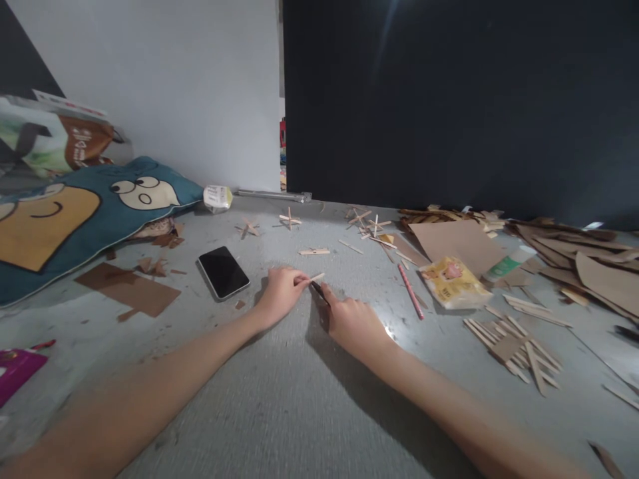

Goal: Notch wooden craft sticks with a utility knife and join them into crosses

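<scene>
A magenta packet (14, 372) lies at the far left edge of the grey floor (294, 406), below a teal cartoon cushion (74, 219) propped against the white wall. A torn brown card piece (130, 289) sits just right of the cushion. A dark phone (223, 271) lies face up near the left hand (282, 293), with a narrow bare strip between them. The left hand pinches a wooden stick (315, 277) flat on the floor. The right hand (352, 322), just beside it, is closed on a dark slim tool (319, 291) whose tip meets the stick. Open floor spreads between the forearms toward the near edge. Farther right lie a pink pencil (410, 291), a yellow packet (454, 283) and a heap of sticks (519, 346). Cardboard scraps (589, 259) crowd the right edge.
</scene>
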The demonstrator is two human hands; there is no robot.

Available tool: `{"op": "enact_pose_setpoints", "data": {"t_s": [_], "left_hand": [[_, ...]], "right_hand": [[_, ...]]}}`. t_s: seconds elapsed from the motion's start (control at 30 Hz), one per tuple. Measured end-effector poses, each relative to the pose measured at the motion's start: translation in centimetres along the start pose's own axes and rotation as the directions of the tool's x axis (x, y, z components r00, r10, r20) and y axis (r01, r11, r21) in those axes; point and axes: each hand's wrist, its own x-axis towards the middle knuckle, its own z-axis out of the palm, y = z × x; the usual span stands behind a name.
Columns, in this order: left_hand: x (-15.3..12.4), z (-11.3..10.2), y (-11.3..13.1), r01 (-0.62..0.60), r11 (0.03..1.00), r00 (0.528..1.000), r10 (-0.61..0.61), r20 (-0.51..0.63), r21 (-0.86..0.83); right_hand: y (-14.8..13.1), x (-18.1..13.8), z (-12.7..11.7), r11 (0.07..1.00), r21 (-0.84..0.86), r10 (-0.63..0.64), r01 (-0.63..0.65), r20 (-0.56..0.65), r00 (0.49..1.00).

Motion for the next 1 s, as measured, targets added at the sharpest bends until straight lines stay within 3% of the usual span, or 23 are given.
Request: {"op": "enact_pose_setpoints", "data": {"t_s": [0.23,0.43,1.0], "left_hand": [[0.1,-0.1,-0.1,0.090,0.985,0.996,-0.088,0.022,-0.144],[0.0,-0.3,0.1,0.089,0.986,0.996,-0.087,0.016,-0.142],[0.1,0.2,-0.2,0.099,0.980,0.995,-0.096,0.025,-0.175]], "right_hand": [[-0.1,-0.3,0.3,0.999,-0.036,0.010,-0.011,-0.030,1.000],[0.8,-0.3,1.1,0.997,-0.034,0.068,-0.071,-0.088,0.994],[1.0,0.1,1.8,0.999,0.022,0.050,-0.047,-0.151,0.987]]}}
